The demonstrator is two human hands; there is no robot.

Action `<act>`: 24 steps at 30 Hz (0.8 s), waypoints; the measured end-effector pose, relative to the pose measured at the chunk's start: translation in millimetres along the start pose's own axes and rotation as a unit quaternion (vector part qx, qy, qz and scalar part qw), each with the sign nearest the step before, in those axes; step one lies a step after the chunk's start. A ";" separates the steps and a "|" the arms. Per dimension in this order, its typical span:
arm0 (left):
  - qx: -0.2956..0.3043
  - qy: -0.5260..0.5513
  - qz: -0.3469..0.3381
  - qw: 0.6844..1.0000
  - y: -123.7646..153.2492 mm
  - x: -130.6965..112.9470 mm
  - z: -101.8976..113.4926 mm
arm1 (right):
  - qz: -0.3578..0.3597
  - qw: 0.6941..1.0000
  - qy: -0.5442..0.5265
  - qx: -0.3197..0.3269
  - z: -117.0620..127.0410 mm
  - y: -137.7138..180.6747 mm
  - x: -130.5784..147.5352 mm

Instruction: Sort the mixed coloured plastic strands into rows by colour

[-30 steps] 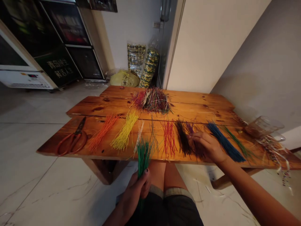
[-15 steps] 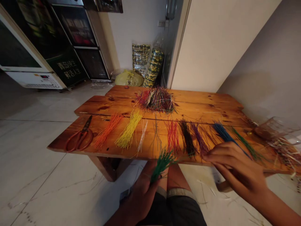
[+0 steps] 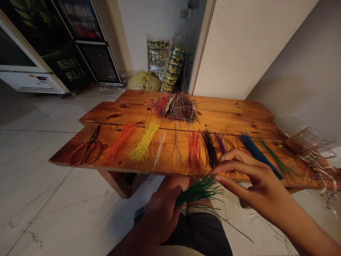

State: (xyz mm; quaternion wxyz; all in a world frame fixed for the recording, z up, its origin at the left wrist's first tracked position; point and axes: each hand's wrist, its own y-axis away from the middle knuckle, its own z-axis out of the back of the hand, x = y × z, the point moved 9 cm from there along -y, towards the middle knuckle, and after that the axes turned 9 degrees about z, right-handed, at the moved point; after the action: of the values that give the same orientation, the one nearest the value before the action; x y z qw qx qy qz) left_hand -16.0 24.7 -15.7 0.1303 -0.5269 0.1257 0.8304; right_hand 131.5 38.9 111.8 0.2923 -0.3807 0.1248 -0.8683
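Head view: left hand [image 3: 161, 209] grips green strands [image 3: 198, 192], right hand [image 3: 255, 181] open nearby, clear bags of patterned packets [image 3: 173, 64] behind

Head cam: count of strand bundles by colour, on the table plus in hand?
Orange bundle: 1
Yellow bundle: 1
White bundle: 1
Grey bundle: 1
Red bundle: 1
Black bundle: 1
Purple bundle: 1
Blue bundle: 1
Green bundle on the table: 1
Green bundle in left hand: 1
Mixed-colour heap: 1
Total: 11
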 end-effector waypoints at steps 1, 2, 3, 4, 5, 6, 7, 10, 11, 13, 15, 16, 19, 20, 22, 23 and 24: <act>0.000 -0.010 -0.001 1.000 0.0 0.1 0.1 | -0.001 1.000 -0.008 0.005 -1.6 0.5 -0.5; -0.001 -0.023 -0.003 1.000 0.2 -0.1 0.0 | -0.004 1.000 -0.017 0.010 -3.0 0.7 -1.4; -0.003 -0.039 -0.008 0.999 0.5 -0.8 -0.2 | -0.007 1.000 -0.025 0.014 -4.2 0.9 -2.5; -0.006 -0.056 -0.015 0.998 1.1 -2.1 -0.3 | -0.012 0.999 -0.034 0.019 -5.7 0.9 -4.0; -0.010 -0.077 -0.022 0.997 1.8 -3.6 -0.3 | -0.020 0.999 -0.044 0.025 -7.1 1.1 -6.1; -0.013 -0.102 -0.028 0.994 2.7 -5.1 -0.4 | -0.030 0.998 -0.055 0.033 -9.1 1.4 -8.6; -0.016 -0.131 -0.032 0.991 3.5 -6.2 -0.5 | -0.041 0.996 -0.067 0.043 -11.2 1.9 -11.5; -0.026 -0.226 -0.030 0.973 5.4 -5.8 0.9 | -0.079 0.990 -0.098 0.066 -16.4 3.8 -21.9; -0.029 -0.252 -0.029 0.967 5.9 -5.0 1.9 | -0.087 0.988 -0.105 0.072 -17.7 4.4 -25.2; -0.038 -0.291 -0.034 0.955 7.0 -3.6 4.1 | -0.097 0.985 -0.115 0.081 -19.6 5.8 -30.8; -0.046 -0.312 -0.045 0.948 8.1 -2.6 5.5 | -0.102 0.983 -0.125 0.085 -21.9 8.0 -35.1; -0.049 -0.318 -0.050 0.946 8.7 -2.2 5.9 | -0.104 0.982 -0.130 0.084 -23.0 9.4 -37.1; -0.053 -0.317 -0.057 0.945 10.1 -1.8 5.6 | -0.116 0.981 -0.139 0.062 -25.6 15.0 -42.5; -0.053 -0.309 -0.057 0.948 10.4 -2.3 5.4 | -0.120 0.982 -0.139 0.051 -26.1 17.0 -44.1; -0.058 -0.287 -0.061 0.954 11.2 -5.2 5.6 | -0.129 0.981 -0.141 0.026 -26.1 20.7 -46.8; -0.062 -0.277 -0.069 0.956 11.7 -7.8 5.7 | -0.132 0.981 -0.144 0.015 -25.7 22.2 -47.9; -0.067 -0.272 -0.078 0.957 12.1 -10.5 5.8 | -0.134 0.980 -0.149 0.003 -24.3 23.4 -49.0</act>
State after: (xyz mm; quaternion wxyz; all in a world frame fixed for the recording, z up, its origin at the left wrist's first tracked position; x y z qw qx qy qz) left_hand -20.7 14.4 -2.9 0.1880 -0.2971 -0.0123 0.9361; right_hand 149.7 49.6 56.3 0.1895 -0.5182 0.0249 -0.8336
